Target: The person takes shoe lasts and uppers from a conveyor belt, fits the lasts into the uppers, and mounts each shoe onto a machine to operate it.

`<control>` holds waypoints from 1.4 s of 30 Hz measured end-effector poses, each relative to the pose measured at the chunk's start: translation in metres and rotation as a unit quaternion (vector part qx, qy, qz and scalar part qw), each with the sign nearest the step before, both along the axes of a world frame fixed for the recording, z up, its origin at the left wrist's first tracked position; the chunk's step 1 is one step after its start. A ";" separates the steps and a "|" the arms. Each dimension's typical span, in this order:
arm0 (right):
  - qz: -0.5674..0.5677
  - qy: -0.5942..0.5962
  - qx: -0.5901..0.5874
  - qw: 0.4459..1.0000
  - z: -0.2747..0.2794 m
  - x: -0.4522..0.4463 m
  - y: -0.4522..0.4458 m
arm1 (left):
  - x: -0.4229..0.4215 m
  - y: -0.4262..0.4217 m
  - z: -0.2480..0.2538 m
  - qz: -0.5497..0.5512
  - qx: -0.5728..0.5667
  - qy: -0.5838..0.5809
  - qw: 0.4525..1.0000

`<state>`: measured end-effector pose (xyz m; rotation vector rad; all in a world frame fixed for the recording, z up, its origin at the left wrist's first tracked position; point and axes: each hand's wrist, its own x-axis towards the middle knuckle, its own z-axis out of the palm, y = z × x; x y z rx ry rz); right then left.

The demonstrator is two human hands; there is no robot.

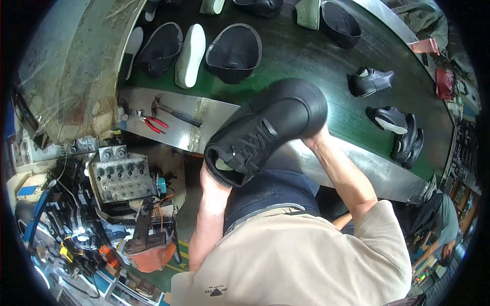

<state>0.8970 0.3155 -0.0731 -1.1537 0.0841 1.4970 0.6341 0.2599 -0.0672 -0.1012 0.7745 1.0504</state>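
Holding a large black lace-up shoe with a smooth rounded toe (268,125) in front of the body, the person supports it with both hands, above the metal edge strip (354,171) of the dark green tabletop (311,64). The left hand (213,185) is at the heel end, just under the opening; the right hand (317,137) is at the toe end. The fingers seem wrapped against the shoe from beneath, though it hides most of them, so how far they curl cannot be told. The toe points away and to the right, laces upward, with pale lining showing inside.

The step in hand looks like steadying the shoe between two grips. Any turn or setting down calls for moving both ends together, clear of the red-handled pliers (155,124) and the dark-handled hammer (178,115) lying on the strip. Beyond stand white soles (190,57) and rounded black open pieces (234,53); smaller black shoes (375,82) sit to the right.
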 end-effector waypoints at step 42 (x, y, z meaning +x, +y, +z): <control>0.467 -0.140 0.237 0.841 0.074 -0.389 0.016 | -0.214 -0.109 0.071 0.187 0.017 0.558 0.808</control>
